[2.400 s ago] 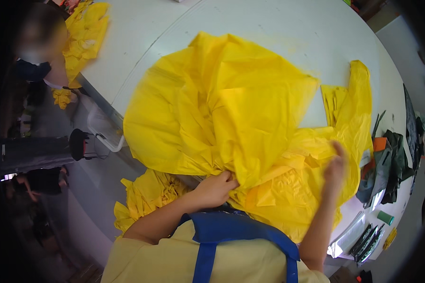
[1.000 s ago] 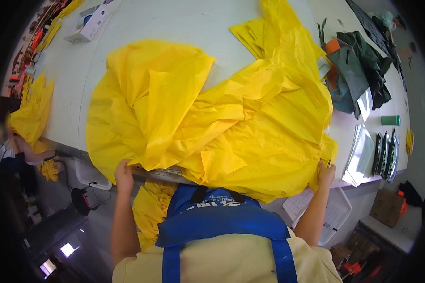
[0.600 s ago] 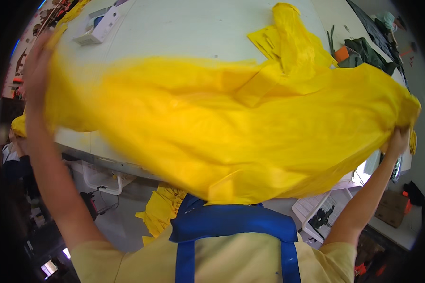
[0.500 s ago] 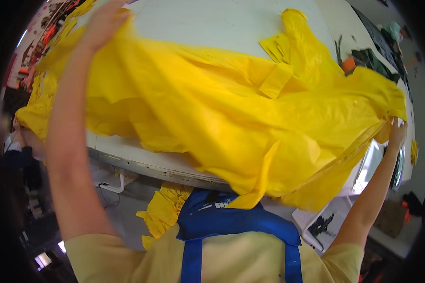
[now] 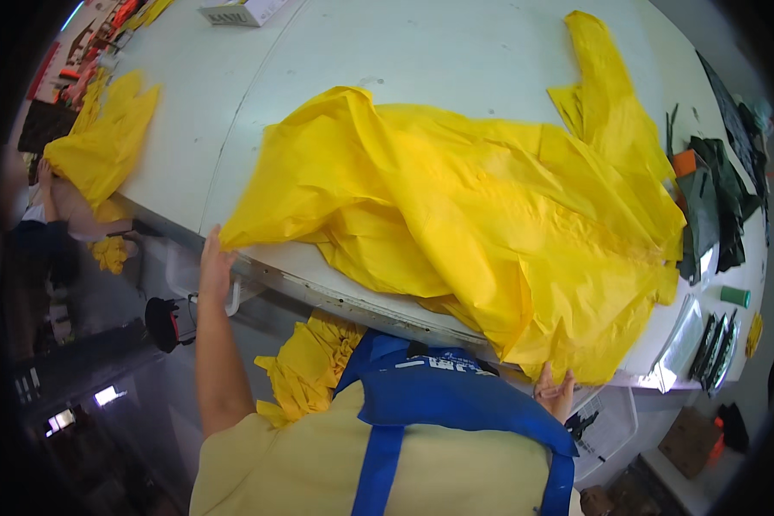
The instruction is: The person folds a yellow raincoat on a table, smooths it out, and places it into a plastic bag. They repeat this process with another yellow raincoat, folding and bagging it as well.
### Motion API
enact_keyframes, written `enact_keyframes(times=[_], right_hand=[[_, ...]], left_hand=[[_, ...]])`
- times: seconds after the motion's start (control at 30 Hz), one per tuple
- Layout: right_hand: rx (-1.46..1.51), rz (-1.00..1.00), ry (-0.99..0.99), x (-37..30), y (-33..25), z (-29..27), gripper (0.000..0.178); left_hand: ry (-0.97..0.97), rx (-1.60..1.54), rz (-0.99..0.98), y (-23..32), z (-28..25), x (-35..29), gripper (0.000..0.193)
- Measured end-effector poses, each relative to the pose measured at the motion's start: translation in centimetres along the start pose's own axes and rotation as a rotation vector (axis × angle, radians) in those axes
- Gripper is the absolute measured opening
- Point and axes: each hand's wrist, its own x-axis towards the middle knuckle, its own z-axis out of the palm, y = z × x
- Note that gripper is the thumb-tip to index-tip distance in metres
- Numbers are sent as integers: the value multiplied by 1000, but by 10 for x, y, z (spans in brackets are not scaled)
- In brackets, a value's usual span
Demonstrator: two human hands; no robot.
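A yellow raincoat [image 5: 490, 189] lies spread and wrinkled across the white table, one sleeve [image 5: 600, 69] stretching toward the far side. At its left end, my left hand [image 5: 215, 268] is closed on a corner of the coat near the table's front edge; that corner is pulled taut and raised. My right hand [image 5: 555, 394] is at the coat's near hem, close to my apron. Its fingers show apart and touch the hem, while the rest of the hand is partly hidden.
Dark green folded material [image 5: 721, 206] and a green roll [image 5: 734, 296] lie on the right of the white table [image 5: 439, 52]. A box [image 5: 239, 12] stands at the back. At the far left, another person's hand [image 5: 45, 172] holds yellow cloth [image 5: 112, 146]. More yellow cloth [image 5: 305, 365] hangs below the edge.
My left hand came down from the far left to the front edge, bringing the coat's corner. My right hand left the coat's right end and moved to the near hem. The coat has settled flatter.
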Motion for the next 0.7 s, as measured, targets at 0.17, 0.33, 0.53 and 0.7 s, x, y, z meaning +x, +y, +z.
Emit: enact_keyframes(times=[0.17,0.33,0.53,0.7], right_hand=[[-20,222,320,34,30,-83,31],[324,3,-16,62,37,-74,35],[483,-263,115,84,40,-80,38],[350,-798,-7,-13,-57,-16,7]], left_hand=[[-425,-22,97,-14,-27,2,61],[-215,119,-90,-29,-51,41,37],[-185,215,-78,46,-27,67,36],[-280,384,377,180,-74,128,37]])
